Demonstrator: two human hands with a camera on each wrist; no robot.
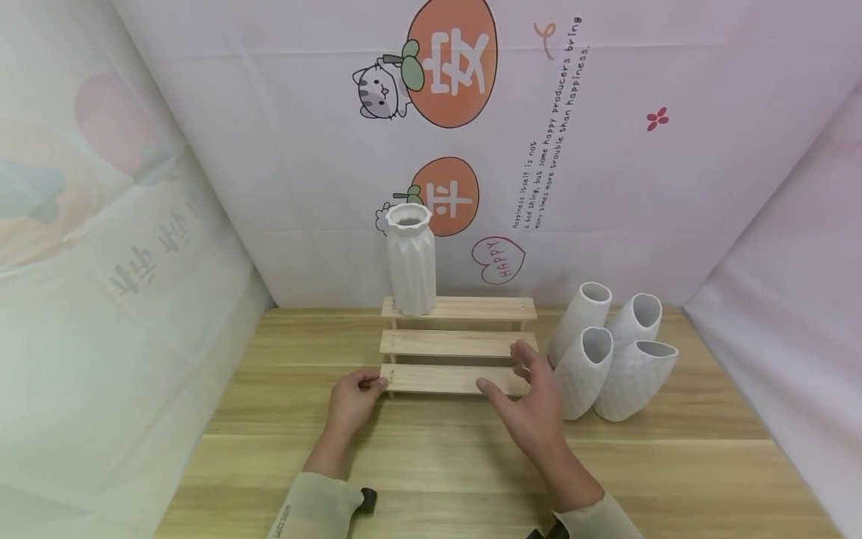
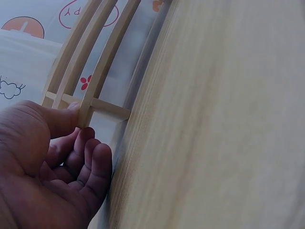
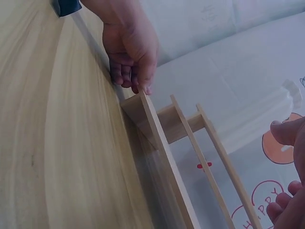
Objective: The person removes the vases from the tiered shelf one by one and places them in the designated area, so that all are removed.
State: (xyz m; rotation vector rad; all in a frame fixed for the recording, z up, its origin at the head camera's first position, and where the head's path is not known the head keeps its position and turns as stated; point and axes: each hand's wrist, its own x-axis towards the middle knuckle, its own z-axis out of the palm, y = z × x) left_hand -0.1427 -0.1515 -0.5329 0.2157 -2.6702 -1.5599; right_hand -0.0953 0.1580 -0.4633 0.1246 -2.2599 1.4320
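Note:
A small three-step wooden rack [image 1: 441, 379] stands on the table in the head view. My left hand [image 1: 353, 404] pinches the left end of its lowest board; in the left wrist view the thumb [image 2: 64, 119] lies on top and the forefinger below. Thumb and fingers apart, my right hand [image 1: 535, 412] hovers by the right end of that board, holding nothing. A tall white pleated vase [image 1: 412, 273] with a wavy rim stands upright on the left of the top step. In the right wrist view, the right hand [image 3: 290, 191] shows only at the edge.
Several white textured vases cluster right of the rack, among them a front vase [image 1: 584, 378] close beside my right hand. The wood-grain table [image 1: 431, 464] extends in front. A printed cloth [image 1: 323, 150] hangs behind, with pale cloth on both sides.

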